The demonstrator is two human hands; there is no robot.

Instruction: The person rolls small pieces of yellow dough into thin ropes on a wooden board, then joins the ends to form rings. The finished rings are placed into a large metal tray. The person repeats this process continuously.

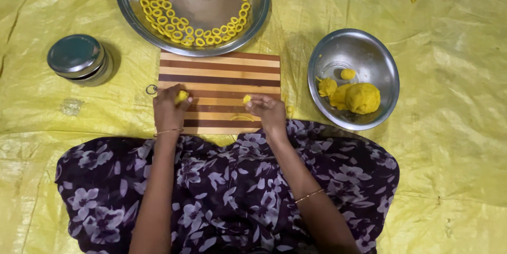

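Nearest the camera, a lap in dark purple cloth with pale flowers (227, 196) is filling the lower frame, and two forearms are reaching forward from it, each wearing one thin bangle.

The left hand (168, 108) is resting on the near left corner of a striped wooden cutting board (222, 74), its fingers curling closed around a small lump of yellow dough (182, 96) that is showing at the fingertips. The right hand (268, 110) is sitting on the board's near right edge, pinching a smaller bit of dough (246, 98) between the fingertips. The two pieces are bright yellow, soft-looking and matte. A thin curl of dough (242, 118) is lying on the board just left of the right hand.

Off to the right of the right hand, one steel bowl (338, 48) is holding four dough lumps (362, 98): one large rounded ball, two middling pieces and one small one. Far to the left of the left hand, one lidded round steel tin (79, 58) is standing on the yellow plastic sheet (449, 169).

Beyond the board, ahead of both hands, one wide steel pan (206, 0) is carrying many small yellow dough rings (163, 8), too many and too crowded for counting, arranged around its inner wall.
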